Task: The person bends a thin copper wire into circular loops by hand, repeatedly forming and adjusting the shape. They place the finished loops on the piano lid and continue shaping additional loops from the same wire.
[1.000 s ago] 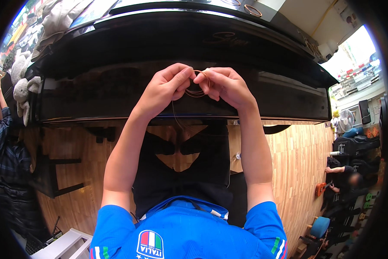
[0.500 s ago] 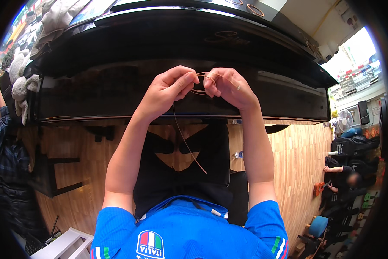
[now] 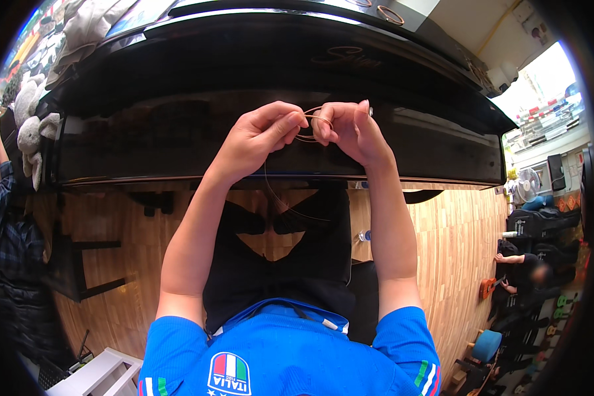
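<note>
Your left hand [image 3: 264,135] is at the front of the black piano [image 3: 244,79]. Its grip is narrow: thumb and index finger pinch a loosely coiled copper-coloured wire [image 3: 315,117]. The coil spans the short gap between your two hands, with several loops visible. Your right hand [image 3: 355,135] is just beside the coil. Its fingers curl against the loops and its thumb stands raised; you cannot tell from this view whether that grip clamps the wire. A loose length of wire hangs below your left hand and curves right, above your dark trousers [image 3: 244,284].

Two copper-coloured rings [image 3: 390,15] lie at the upper right, beyond the piano front. A grey plush toy [image 3: 29,135] rests at the piano's left end. Wooden floor [image 3: 435,244] extends below the piano. A blue stool [image 3: 488,345] stands at the lower right.
</note>
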`<state>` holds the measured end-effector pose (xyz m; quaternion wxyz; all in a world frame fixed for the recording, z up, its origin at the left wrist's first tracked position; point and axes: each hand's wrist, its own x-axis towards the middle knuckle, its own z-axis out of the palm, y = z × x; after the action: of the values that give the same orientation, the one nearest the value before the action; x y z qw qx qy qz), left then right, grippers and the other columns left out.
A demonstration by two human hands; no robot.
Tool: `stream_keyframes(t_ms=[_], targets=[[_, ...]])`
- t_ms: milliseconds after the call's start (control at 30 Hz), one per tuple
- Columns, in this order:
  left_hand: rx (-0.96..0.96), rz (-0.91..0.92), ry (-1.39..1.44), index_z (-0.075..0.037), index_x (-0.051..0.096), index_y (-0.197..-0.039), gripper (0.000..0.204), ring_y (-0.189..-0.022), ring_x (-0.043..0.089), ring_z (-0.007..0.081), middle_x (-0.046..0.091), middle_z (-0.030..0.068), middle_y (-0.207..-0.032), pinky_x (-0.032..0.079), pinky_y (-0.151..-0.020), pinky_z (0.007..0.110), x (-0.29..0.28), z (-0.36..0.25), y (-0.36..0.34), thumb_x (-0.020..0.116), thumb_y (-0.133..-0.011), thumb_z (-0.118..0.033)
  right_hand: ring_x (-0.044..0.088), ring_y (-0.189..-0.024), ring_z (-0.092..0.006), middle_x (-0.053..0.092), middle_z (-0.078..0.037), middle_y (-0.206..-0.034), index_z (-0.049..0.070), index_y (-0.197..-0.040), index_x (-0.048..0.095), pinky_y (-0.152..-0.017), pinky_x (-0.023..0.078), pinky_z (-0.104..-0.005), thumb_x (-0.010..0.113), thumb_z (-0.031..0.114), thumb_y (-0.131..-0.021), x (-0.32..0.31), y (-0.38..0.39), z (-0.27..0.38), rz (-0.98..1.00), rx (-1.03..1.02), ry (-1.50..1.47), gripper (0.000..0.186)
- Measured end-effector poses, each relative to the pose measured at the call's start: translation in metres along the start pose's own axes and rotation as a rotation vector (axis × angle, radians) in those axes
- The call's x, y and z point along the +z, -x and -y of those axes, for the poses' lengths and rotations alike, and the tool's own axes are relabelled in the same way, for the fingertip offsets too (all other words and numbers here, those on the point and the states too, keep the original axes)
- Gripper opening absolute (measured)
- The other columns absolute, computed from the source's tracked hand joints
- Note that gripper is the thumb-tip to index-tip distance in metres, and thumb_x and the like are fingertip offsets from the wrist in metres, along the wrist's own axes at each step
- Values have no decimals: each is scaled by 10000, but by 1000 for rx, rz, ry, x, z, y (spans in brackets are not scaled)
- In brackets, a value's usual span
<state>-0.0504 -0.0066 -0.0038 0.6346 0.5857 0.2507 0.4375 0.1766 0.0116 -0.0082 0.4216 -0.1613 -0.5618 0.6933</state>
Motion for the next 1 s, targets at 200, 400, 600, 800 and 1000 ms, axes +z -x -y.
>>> stream_keyframes(t_ms=[200, 400, 600, 800, 1000], targets=[[9, -4, -39, -42, 696, -1043, 210, -724, 492, 34, 581, -27, -815, 397, -603, 191, 1, 1, 0, 601, -1019, -228, 480, -713, -104, 519, 5, -730, 51, -802, 568, -697, 408, -266, 619, 451, -862, 1, -1, 3, 27, -8, 149, 407], [43, -33, -60, -33, 680, -1080, 197, -658, 427, 16, 555, -34, -766, 319, -548, 179, 3, 2, 0, 590, -1025, -199, 469, -738, -119, 487, 15, -716, 79, -778, 511, -719, 400, -282, 702, 377, -841, 6, 0, 9, 3, 49, 243, 359], [14, -60, -35, -41, 681, -1060, 222, -701, 503, 32, 582, -21, -773, 376, -579, 184, 2, 1, 0, 585, -1027, -239, 522, -684, -87, 577, -3, -729, 44, -848, 614, -648, 425, -246, 741, 149, -821, 9, 2, 8, -146, 64, 273, 168], [25, -85, 22, -40, 665, -1058, 224, -668, 485, 23, 579, -21, -747, 334, -547, 181, 1, 1, -1, 573, -1035, -243, 589, -593, -61, 723, -70, -779, 6, -1024, 730, -551, 454, -190, 716, 113, -901, 21, 0, 11, -327, 24, 315, 164], [39, -112, 23, -44, 661, -1065, 222, -584, 399, 11, 552, -25, -724, 272, -502, 180, 2, 1, -1, 555, -1044, -239, 588, -574, -62, 758, -119, -928, -10, -1082, 716, -530, 463, -180, 684, 124, -945, 25, -3, -3, -448, -163, 446, 195]])
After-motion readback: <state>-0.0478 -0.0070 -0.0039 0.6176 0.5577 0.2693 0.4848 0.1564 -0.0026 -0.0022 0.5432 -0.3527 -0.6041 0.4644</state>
